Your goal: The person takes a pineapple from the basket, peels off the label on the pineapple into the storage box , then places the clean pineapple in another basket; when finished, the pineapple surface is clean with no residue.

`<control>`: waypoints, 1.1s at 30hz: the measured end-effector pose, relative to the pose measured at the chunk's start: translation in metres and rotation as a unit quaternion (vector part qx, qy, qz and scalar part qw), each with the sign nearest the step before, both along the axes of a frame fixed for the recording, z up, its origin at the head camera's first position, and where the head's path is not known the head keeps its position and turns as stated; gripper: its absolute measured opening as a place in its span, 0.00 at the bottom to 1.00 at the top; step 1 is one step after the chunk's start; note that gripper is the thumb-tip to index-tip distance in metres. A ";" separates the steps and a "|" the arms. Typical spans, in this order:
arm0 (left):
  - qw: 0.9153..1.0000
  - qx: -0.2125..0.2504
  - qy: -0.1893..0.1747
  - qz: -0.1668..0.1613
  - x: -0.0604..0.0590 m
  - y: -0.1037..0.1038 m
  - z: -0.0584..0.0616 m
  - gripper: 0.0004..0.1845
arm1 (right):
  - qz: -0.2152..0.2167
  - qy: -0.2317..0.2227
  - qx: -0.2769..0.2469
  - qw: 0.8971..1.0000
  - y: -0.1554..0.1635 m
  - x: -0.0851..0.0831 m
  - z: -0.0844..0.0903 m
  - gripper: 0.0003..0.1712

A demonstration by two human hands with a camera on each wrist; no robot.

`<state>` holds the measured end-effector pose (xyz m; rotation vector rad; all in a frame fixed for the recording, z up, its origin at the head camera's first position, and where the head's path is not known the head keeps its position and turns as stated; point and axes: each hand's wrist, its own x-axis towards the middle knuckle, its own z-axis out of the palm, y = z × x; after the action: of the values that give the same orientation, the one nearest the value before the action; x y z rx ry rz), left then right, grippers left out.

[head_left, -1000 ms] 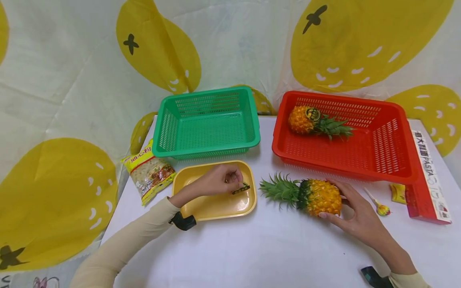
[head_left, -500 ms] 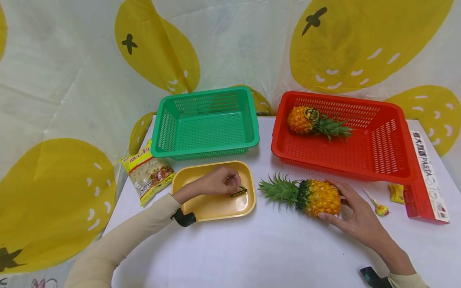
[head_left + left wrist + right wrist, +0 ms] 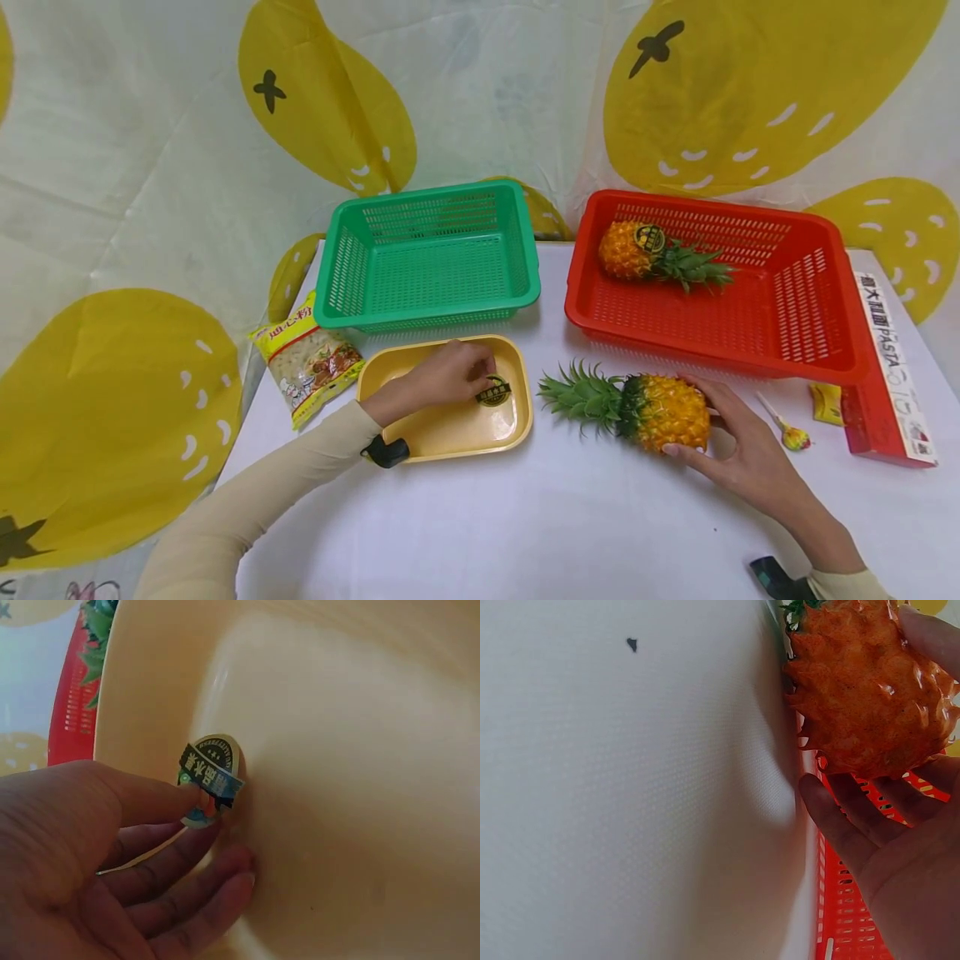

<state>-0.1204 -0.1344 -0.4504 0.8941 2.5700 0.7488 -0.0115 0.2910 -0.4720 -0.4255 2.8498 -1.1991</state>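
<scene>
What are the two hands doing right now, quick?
Left hand: pinches a round sticker over the yellow tray.
Right hand: fingers curled round the pineapple on the table.

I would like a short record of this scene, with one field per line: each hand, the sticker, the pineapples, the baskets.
left hand: pinches the round dark sticker over the yellow plastic tray
right hand: holds the pineapple lying on the white table
second pineapple: lies in the red plastic basket, a sticker on it
green plastic basket: holds nothing visible
</scene>
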 end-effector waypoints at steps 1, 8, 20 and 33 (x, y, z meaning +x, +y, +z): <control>1.000 -0.015 0.007 0.001 0.000 0.001 0.001 0.05 | 0.000 -0.001 0.000 1.000 0.000 0.000 0.000 0.59; 0.992 -0.108 0.068 -0.013 0.002 0.003 0.006 0.08 | 0.000 -0.001 -0.002 1.000 0.000 0.001 0.000 0.58; 0.985 -0.141 0.103 -0.013 0.001 0.002 0.004 0.10 | 0.003 0.002 0.000 1.000 0.001 0.000 -0.001 0.60; 0.997 -0.028 0.060 -0.037 -0.004 0.017 0.043 0.04 | 0.009 0.005 -0.004 1.000 0.000 -0.002 0.004 0.59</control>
<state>-0.1242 -0.1175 -0.4079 1.0405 2.6291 0.6172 -0.0136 0.2913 -0.4684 -0.4568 2.8451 -1.2089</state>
